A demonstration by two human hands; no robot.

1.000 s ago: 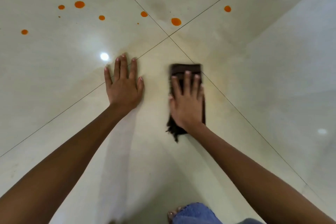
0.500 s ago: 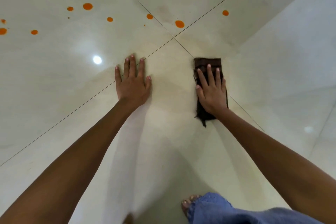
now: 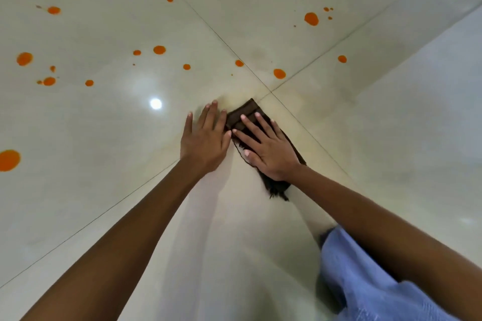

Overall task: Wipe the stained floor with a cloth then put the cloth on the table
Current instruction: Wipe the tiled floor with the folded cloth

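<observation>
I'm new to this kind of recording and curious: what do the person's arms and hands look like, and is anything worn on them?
Both arms are bare up to the edge of the picture, with no sleeves showing. The left hand and right hand wear no gloves, and no rings, watch or bracelets are visible. The fingernails are short and look pale pink. The only clothing in view is light blue fabric at the lower right.

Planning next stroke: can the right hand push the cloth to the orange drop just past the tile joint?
Probably yes: right hand lies flat on the cloth, and only bare floor separates it from the orange drop.
</observation>
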